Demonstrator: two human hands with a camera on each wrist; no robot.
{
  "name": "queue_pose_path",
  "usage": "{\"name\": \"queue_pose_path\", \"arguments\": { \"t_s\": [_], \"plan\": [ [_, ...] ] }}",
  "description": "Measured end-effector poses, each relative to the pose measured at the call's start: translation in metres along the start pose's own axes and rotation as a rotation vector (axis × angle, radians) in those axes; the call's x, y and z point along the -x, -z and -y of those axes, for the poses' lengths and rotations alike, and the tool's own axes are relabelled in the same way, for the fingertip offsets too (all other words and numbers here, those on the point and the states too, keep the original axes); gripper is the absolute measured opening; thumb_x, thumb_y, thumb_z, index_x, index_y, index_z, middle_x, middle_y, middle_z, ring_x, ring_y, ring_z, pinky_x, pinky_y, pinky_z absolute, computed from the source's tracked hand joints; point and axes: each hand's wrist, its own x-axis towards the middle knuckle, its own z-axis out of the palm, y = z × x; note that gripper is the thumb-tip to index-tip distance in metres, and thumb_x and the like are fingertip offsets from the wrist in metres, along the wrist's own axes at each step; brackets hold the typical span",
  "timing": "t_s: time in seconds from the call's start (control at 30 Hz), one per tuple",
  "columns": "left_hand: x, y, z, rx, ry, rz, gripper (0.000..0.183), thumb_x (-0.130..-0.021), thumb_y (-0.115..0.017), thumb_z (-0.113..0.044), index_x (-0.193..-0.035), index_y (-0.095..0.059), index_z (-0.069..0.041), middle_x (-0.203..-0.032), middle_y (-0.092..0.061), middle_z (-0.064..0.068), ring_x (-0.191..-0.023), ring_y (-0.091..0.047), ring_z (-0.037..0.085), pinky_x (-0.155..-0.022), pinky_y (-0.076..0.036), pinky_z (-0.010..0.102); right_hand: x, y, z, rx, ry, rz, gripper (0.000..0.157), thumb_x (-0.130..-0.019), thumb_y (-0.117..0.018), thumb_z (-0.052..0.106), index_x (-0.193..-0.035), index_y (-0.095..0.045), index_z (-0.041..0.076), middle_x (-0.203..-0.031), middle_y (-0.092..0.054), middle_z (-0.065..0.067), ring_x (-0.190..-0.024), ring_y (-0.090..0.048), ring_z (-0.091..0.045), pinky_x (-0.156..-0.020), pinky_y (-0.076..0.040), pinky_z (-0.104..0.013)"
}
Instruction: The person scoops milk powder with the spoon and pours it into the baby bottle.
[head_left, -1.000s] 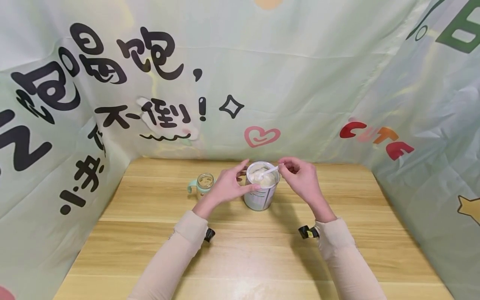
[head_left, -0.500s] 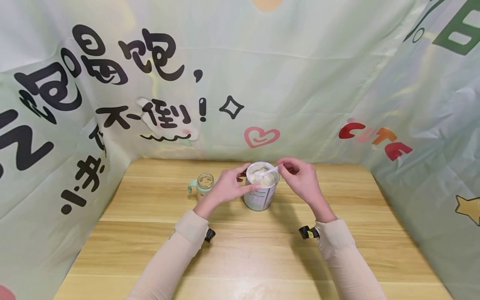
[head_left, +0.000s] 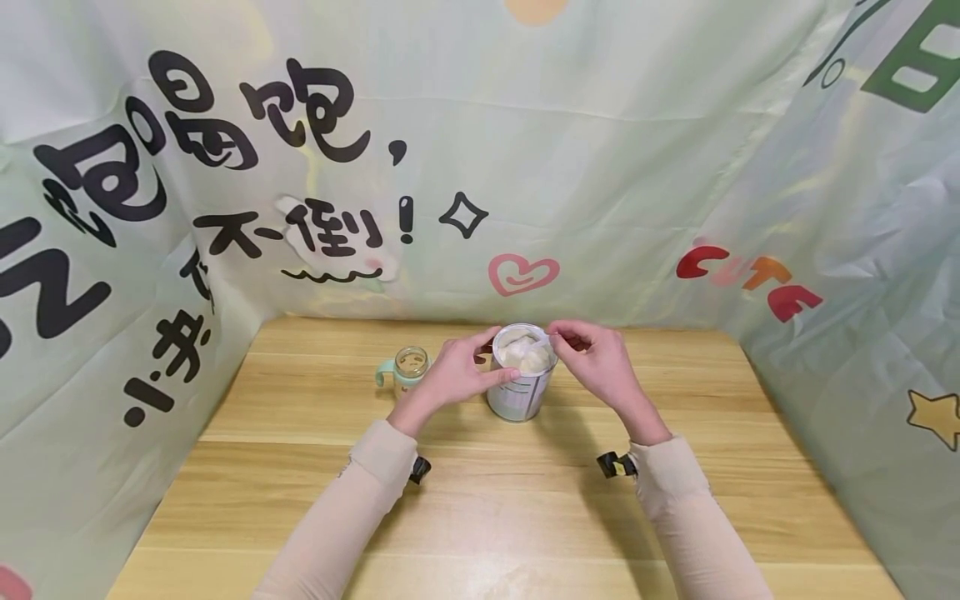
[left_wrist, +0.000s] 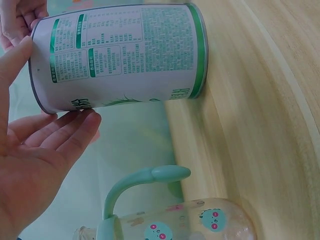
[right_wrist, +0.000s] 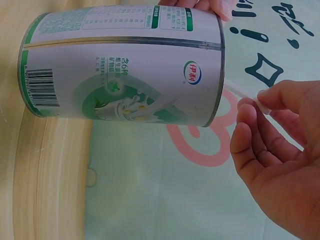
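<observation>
A white milk powder can (head_left: pixel 516 398) with green printing stands lidless on the table, pale powder (head_left: pixel 531 362) showing inside. My left hand (head_left: pixel 459 369) holds it from the left; in the left wrist view the thumb is at the rim and the fingers lie along the side of the can (left_wrist: pixel 122 55). Over the can's right rim, my right hand (head_left: pixel 596 358) pinches the handle of a white scoop (head_left: pixel 542 340), whose far end is down in the powder. In the right wrist view the scoop handle (right_wrist: pixel 243 91) runs from the fingertips behind the rim.
Left of the can, close by the left forearm, stands a clear baby bottle (head_left: pixel 409 377) without a lid, with a mint-green handle (left_wrist: pixel 145 176). The wooden table (head_left: pixel 495 517) ends at a printed cloth backdrop (head_left: pixel 600 208) behind and at both sides.
My right hand has shifted slightly left toward the can, and less of the scoop's handle shows. My left hand, the can and the bottle stay where they were.
</observation>
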Motion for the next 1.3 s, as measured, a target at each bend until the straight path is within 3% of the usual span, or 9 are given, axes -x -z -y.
{"name": "queue_pose_path", "arguments": {
  "t_s": [0.23, 0.3, 0.4, 0.57, 0.83, 1.07, 1.3],
  "plan": [
    [0.0, -0.001, 0.001, -0.012, -0.006, -0.01, 0.081, -0.089, -0.086, -0.042, -0.154, -0.054, -0.008, -0.133, -0.073, 0.016, -0.115, -0.073, 0.028, -0.097, -0.063, 0.044, -0.002, -0.003, -0.001, 0.091, 0.184, -0.041, 0.014, -0.095, -0.071, 0.001, -0.104, -0.081, 0.005, -0.089, -0.077, -0.008, -0.072, -0.062, -0.014, -0.062, -0.051, -0.023],
    [0.0, 0.0, 0.0, -0.006, -0.009, -0.011, 0.081, -0.088, -0.086, -0.042, -0.154, -0.054, -0.008, -0.133, -0.072, 0.017, -0.115, -0.073, 0.028, -0.097, -0.063, 0.045, -0.002, -0.003, -0.001, 0.096, 0.193, -0.054, 0.014, -0.095, -0.071, 0.001, -0.104, -0.081, 0.004, -0.088, -0.077, -0.008, -0.071, -0.062, -0.015, -0.062, -0.051, -0.022],
    [-0.001, 0.0, 0.0, -0.003, -0.009, -0.006, 0.081, -0.089, -0.086, -0.042, -0.154, -0.053, -0.007, -0.134, -0.072, 0.018, -0.116, -0.073, 0.029, -0.098, -0.062, 0.046, -0.001, -0.003, 0.0, 0.07, 0.134, -0.068, 0.013, -0.095, -0.071, 0.002, -0.105, -0.08, 0.003, -0.087, -0.077, -0.009, -0.072, -0.063, -0.015, -0.064, -0.051, -0.019],
    [-0.001, -0.001, 0.0, -0.024, -0.005, 0.002, 0.081, -0.089, -0.085, -0.043, -0.154, -0.053, -0.008, -0.132, -0.073, 0.016, -0.115, -0.073, 0.028, -0.097, -0.063, 0.044, -0.001, -0.001, 0.001, -0.014, -0.045, -0.09, 0.013, -0.098, -0.07, 0.009, -0.104, -0.079, 0.003, -0.085, -0.076, -0.011, -0.071, -0.062, -0.013, -0.063, -0.048, -0.015],
    [-0.001, -0.001, 0.001, -0.018, -0.006, -0.008, 0.079, -0.088, -0.086, -0.041, -0.153, -0.055, -0.009, -0.13, -0.074, 0.014, -0.114, -0.073, 0.026, -0.097, -0.063, 0.041, -0.002, 0.007, -0.002, -0.201, -0.256, -0.078, 0.021, -0.101, -0.07, 0.018, -0.109, -0.076, 0.0, -0.09, -0.078, -0.017, -0.069, -0.069, -0.009, -0.062, -0.058, -0.02],
    [-0.001, 0.0, 0.0, -0.022, 0.01, -0.016, 0.079, -0.088, -0.087, -0.04, -0.153, -0.055, -0.009, -0.13, -0.074, 0.014, -0.112, -0.074, 0.026, -0.096, -0.063, 0.038, -0.004, 0.011, 0.001, -0.31, -0.288, -0.073, 0.025, -0.101, -0.072, 0.016, -0.111, -0.074, -0.006, -0.087, -0.076, -0.013, -0.069, -0.068, -0.007, -0.064, -0.059, -0.02],
    [0.0, 0.002, 0.0, -0.019, 0.011, -0.016, 0.08, -0.087, -0.088, -0.04, -0.153, -0.055, -0.007, -0.134, -0.073, 0.016, -0.115, -0.074, 0.027, -0.096, -0.063, 0.038, -0.004, 0.013, 0.006, -0.333, -0.293, -0.076, 0.024, -0.101, -0.072, 0.017, -0.111, -0.074, -0.005, -0.075, -0.071, 0.011, -0.068, -0.066, -0.005, -0.064, -0.059, -0.021]
  ]
}}
